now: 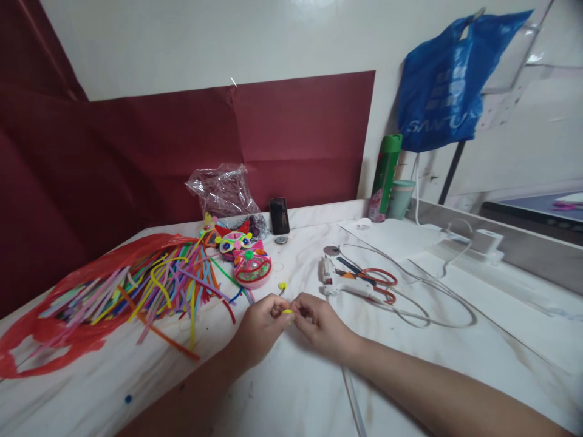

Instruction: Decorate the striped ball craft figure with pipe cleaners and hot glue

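My left hand pinches a small yellow piece between thumb and fingers, above the front middle of the table. My right hand meets it from the right, thumb and finger pressed together at the piece's edge. Most of the piece is hidden by my fingers, so its exact kind does not show. Just beyond my fingertips lies another small yellow piece with a thin dark stem. Behind it sits a pink decorated figure made of fuzzy pipe cleaners, beside a second figure with yellow-ringed eyes.
Many coloured pipe cleaners spread over a red plastic bag at left. A white glue gun, orange-handled scissors and a looping cable lie right. A phone, green spray can and cup stand behind.
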A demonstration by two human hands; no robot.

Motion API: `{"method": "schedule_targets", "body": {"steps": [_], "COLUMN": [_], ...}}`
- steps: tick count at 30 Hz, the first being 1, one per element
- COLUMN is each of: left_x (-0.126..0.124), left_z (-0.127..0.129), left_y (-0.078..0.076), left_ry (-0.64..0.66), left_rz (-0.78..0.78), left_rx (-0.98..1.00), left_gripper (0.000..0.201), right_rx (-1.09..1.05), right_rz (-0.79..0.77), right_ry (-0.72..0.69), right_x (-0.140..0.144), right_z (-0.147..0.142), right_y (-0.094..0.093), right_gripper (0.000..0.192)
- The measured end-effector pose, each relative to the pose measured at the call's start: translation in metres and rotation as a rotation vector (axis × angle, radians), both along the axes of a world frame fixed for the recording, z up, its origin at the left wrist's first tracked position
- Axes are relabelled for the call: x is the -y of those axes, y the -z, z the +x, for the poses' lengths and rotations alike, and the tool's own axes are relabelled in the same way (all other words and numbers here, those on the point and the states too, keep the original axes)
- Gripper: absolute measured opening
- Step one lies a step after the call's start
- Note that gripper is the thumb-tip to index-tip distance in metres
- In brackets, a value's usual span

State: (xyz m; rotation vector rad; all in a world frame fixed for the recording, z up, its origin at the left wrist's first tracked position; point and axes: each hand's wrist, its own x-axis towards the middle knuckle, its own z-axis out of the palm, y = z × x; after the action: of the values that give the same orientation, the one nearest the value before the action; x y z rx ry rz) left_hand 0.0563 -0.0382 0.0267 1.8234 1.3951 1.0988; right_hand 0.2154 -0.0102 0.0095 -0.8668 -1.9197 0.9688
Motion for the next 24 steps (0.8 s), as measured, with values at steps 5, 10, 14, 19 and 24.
{"method": "schedule_targets", "body": {"steps": [5,10,14,19,24], "left_x": [-0.004,-0.011,-0.007,-0.005,-0.014], "left_z": [-0.001,-0.004,0.0,0.0,-0.006], "left_y": [0.001,0.001,0.001,0.006,0.019], "left_ry": [-0.067,-0.082,-0.083,-0.009,0.033], "left_rz": [-0.033,-0.157,-0.181,-0.214,-0.134], "left_rx": [0.07,0.281,0.252,0.21,0.341], "left_gripper": [0.012,0.015,0.015,0.016,0.028], "right_rx": [-0.112,-0.186,-0.143,-0.151,-0.225], "right_rz": [-0.126,-0.211,-0.146,-0.173,-0.3], "right_ry": [-0.051,-0.05,-0.058,-0.058,-0.037], "right_x": [0.0,-0.003,0.001,0.002,-0.004], "right_z": [-0.002,-0.004,-0.004,-0.003,-0.002], "right_y": [0.002,0.006,0.004,0.004,0.005], "right_gripper": [0.016,0.02,0.018,0.029,0.033]}}
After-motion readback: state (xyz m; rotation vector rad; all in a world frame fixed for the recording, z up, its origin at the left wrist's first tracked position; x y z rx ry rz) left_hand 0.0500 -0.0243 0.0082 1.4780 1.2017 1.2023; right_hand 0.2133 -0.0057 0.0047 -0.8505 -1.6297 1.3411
